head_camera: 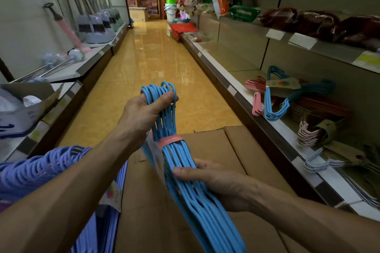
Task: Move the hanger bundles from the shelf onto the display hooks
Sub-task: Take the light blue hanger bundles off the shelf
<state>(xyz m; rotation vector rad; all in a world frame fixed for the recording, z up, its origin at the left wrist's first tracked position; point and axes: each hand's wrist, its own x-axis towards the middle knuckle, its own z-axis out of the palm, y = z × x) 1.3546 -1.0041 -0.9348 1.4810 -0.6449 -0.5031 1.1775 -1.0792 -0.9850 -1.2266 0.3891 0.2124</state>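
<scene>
Blue hanger bundle [181, 162], banded in pink, is held over a cardboard box [216, 150] in a shop aisle: the left hand [144, 113] grips its hooks, the right hand [213, 183] clasps its shoulders. More bundles lie on the lower shelf [304, 141] at right.
</scene>
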